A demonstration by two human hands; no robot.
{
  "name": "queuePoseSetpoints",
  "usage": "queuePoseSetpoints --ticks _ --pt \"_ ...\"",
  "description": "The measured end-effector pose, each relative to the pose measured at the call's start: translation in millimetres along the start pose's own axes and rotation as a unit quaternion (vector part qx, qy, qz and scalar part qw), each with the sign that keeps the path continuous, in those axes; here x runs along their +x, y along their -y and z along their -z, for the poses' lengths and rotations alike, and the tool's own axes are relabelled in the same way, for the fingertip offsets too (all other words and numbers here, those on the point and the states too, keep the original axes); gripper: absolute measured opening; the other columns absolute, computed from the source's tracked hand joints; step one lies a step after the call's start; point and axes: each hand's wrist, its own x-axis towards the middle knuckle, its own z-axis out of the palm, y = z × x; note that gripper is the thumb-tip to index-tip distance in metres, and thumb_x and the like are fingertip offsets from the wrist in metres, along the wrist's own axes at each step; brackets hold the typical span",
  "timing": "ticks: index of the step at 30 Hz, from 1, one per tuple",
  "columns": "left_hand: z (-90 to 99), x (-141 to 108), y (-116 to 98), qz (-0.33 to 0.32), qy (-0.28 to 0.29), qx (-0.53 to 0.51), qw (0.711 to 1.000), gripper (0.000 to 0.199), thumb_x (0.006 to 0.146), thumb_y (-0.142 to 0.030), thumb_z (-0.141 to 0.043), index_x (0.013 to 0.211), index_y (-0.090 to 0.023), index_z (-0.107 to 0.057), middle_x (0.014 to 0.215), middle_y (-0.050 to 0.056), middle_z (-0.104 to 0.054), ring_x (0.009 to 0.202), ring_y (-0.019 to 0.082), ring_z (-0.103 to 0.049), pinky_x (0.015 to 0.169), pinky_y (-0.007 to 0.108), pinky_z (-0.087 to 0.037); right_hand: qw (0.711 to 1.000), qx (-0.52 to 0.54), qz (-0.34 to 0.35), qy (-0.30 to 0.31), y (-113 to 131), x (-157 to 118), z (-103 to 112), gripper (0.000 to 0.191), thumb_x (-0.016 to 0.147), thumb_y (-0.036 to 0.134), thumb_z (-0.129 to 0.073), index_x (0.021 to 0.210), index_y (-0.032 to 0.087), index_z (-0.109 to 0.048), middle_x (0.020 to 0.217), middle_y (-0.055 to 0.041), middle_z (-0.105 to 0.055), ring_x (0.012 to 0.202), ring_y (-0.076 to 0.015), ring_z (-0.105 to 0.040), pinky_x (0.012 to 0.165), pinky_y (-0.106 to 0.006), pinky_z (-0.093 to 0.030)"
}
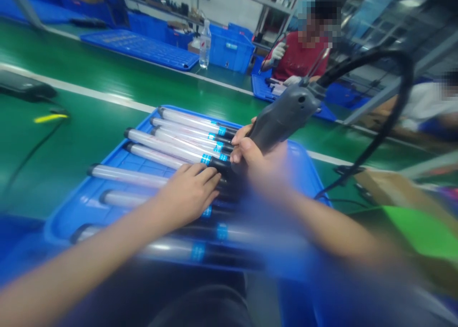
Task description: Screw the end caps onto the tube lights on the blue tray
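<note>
Several white translucent tubes (175,141) with black ends and blue labels lie side by side in a blue plastic tray (67,217). My left hand (188,193) rests palm down across the tubes, its fingers apart, near their black ends. My right hand (252,160) is blurred by motion and grips a grey electric screwdriver (286,119) just above the black tube ends. Its tip is hidden behind my fingers. A black cord (404,79) arcs up from the tool's rear and down to the right.
Across the green workbench (86,126), a co-worker (298,55) in a red shirt and white gloves handles tubes over a blue tray. Blue crates (231,50) and a water bottle (205,45) stand behind. A dark tool (25,85) lies left; a cardboard box (393,193) sits right.
</note>
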Motion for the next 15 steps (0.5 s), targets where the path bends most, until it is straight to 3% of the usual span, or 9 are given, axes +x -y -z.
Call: queuePoseSetpoints --ticks 5,10,15 --pt "1.3 1.5 -2.0 0.015 0.025 -0.026 0.999 0.041 0.108 -0.035 -0.052 0.139 -0.012 -0.067 0.129 0.014 -0.071 0.116 0.031 -0.063 0.093 0.043 -0.045 1.000 -0.017 0.002 0.000 -1.6 -2.9 2.1 0.031 0.090 0.045 -0.080 0.097 0.025 -0.057 0.078 0.0049 -0.066 0.056 -0.0098 -0.060 0.056 -0.027 -0.054" --pt "2.4 1.7 -2.9 0.023 0.033 -0.032 0.999 0.041 0.108 -0.036 -0.051 0.138 -0.013 -0.067 0.129 0.014 -0.070 0.117 0.032 -0.062 0.096 0.044 -0.044 0.999 -0.030 -0.005 0.011 -0.6 -1.9 -0.3 0.030 0.095 0.047 -0.075 0.084 0.023 -0.060 0.065 0.0053 -0.059 0.056 -0.0100 -0.058 0.057 -0.026 -0.054" --pt "1.2 0.5 -2.3 0.016 0.020 -0.014 1.000 0.043 0.109 -0.037 -0.049 0.139 -0.012 -0.067 0.128 0.013 -0.072 0.115 0.032 -0.062 0.093 0.045 -0.045 1.000 0.010 -0.002 -0.010 -2.3 2.0 -5.5 0.031 0.091 0.044 -0.079 0.093 0.025 -0.054 0.069 0.0074 -0.060 0.053 -0.0090 -0.056 0.056 -0.027 -0.054"
